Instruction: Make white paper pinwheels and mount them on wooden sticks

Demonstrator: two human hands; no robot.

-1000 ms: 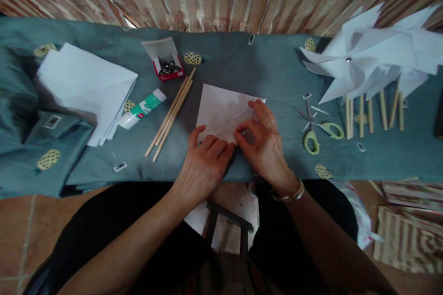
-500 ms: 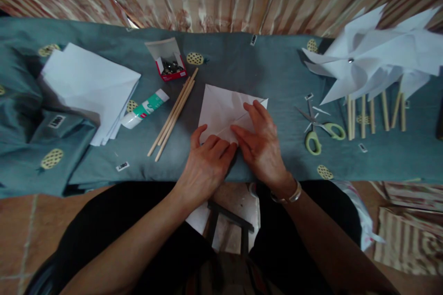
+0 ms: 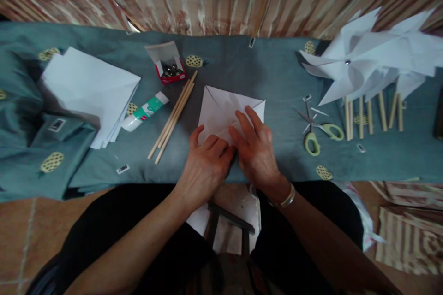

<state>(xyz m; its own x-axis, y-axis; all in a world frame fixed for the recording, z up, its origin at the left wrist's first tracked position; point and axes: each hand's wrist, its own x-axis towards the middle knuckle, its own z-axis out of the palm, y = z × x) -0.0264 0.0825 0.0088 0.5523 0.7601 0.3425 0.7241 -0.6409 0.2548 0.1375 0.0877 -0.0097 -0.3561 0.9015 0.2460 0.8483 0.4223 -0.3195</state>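
Observation:
A white square sheet of paper [image 3: 216,103] lies in front of me, with thin dark lines running in from its far corners. My left hand [image 3: 211,161] is at its near side, thumb and forefinger drawn together on the near edge and the little finger stuck out over the paper. My right hand [image 3: 256,147] rests on the right half with its fingers stretched and apart, fingertips touching the paper near its middle. Both hands cover the near corners. The fingertips of the two hands almost meet.
Left of the sheet are wooden sticks [image 3: 175,120], a glue stick [image 3: 145,111], a red box of metal pins [image 3: 171,73] and stacked white paper [image 3: 93,80]. Scissors with green handles [image 3: 313,129] lie to the right, near several paper pinwheels [image 3: 360,62] on sticks.
My right hand has moved slightly left and inward, off the sheet's far right corner. The left hand stays at the near edge. A dark line at the far left corner shows more clearly.

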